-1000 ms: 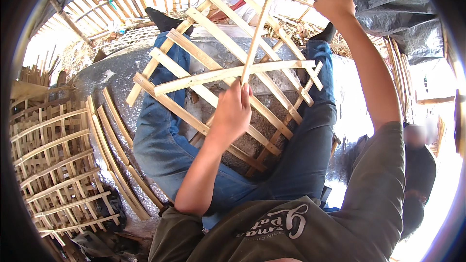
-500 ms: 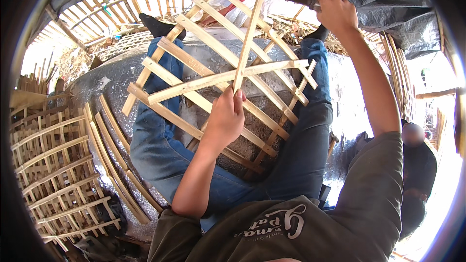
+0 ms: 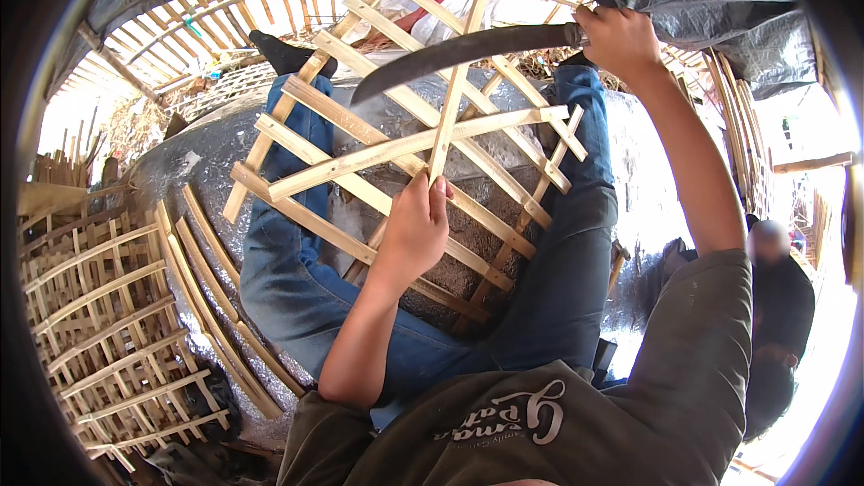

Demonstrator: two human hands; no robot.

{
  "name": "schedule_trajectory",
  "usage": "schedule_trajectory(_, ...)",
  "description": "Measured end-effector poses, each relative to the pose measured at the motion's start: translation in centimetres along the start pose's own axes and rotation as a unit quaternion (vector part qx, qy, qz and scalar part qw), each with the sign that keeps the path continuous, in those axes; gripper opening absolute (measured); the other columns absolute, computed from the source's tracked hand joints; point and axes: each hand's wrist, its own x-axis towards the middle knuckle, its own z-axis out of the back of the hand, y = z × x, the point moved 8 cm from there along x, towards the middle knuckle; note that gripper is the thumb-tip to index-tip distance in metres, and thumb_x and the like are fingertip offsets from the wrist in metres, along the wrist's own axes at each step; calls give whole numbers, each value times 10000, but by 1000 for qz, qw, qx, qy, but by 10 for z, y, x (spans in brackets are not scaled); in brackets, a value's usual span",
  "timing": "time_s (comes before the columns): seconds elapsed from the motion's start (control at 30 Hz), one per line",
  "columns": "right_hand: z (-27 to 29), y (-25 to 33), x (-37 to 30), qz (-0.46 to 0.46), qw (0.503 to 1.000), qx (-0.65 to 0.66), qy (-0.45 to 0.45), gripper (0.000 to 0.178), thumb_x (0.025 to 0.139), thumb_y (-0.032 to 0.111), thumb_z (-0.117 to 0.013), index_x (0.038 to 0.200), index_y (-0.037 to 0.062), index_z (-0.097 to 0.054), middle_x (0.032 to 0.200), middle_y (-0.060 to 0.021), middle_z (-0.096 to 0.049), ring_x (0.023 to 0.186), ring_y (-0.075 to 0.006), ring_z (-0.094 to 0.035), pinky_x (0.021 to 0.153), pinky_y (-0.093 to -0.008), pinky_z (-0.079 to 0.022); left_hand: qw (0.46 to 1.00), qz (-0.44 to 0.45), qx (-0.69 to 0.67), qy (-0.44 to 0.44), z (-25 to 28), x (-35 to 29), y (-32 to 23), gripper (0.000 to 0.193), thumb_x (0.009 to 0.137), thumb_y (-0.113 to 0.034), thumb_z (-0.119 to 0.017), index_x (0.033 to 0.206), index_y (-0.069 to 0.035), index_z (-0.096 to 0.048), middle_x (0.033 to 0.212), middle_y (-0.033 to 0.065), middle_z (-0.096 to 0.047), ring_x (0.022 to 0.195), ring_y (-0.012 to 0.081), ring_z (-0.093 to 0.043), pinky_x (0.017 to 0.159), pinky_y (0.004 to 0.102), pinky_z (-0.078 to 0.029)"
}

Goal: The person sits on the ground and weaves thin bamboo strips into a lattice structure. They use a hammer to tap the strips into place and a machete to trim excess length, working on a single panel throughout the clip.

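panels (image 3: 99, 297) of crossed strips lie at the far left, set out of the arms' way. beside them a few loose strips (image 3: 207, 328) lie lengthwise near the left leg (image 3: 283, 261), perhaps put there for easy reach. the lattice (image 3: 346, 121) spreads from the left leg over to the right leg (image 3: 585, 180), and the two seem to prop and steady it. a bowed crosspiece (image 3: 378, 151) spans it from side to side. near the middle, the left hand (image 3: 416, 227) pinches the lower end of a slat (image 3: 454, 94), probably to guide it while staying well away from the knife (image 3: 432, 60). the slat slants up across the crosspiece. the knife crosses its upper part, tip to the left; whether they touch, i cannot tell. the right hand (image 3: 621, 40) grips the knife by its right end, arm stretched forward, likely for room to swing
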Motion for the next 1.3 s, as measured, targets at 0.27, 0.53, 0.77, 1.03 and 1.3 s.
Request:
schedule_trajectory(0.27,6,-14,2,-60,995,-81,2,197,794,199,-665,972,127,-707,842,-132,-730,803,-316,-739,676,-416,-612,996,-74,46,-30,-8,-2,-10,226,1048,-129,-453,887,5,-538,586,118,-489,497,207,-485,513,386,-366)
schedule_trajectory(0.53,4,-47,-2,-162,984,-73,-19,264,726,134,-656,989,135,-671,789,-109,-707,747,-317,-734,632,-396,-609,998,-58,31,-18,-6,10,-17,248,1060,-158,-447,908,9,-548,560,81,-468,481,162,-456,499,361,-370)
schedule_trajectory(0.77,1,-10,-2,-37,996,-51,-66,244,753,135,-643,993,146,-687,840,-135,-720,712,-323,-735,610,-407,-617,999,-34,20,5,-12,-2,-3,248,1059,-156,-445,897,2,-548,584,65,-466,507,147,-446,499,350,-351)
schedule_trajectory(1.03,23,-97,-26,-319,946,52,8,400,819,264,-597,1203,201,-690,1036,-234,-718,1008,-430,-687,881,-517,-558,1000,-7,19,-3,-7,1,2,223,1048,-139,-460,899,1,-548,583,81,-468,495,157,-443,496,358,-346)
schedule_trajectory(1.3,15,-24,-29,-247,949,194,24,522,796,132,-601,1303,253,-627,821,-194,-710,815,-398,-702,775,-498,-571,994,-10,106,17,-21,-11,-6,232,1045,-150,-461,899,10,-545,720,216,-614,669,416,-609,622,476,-459)
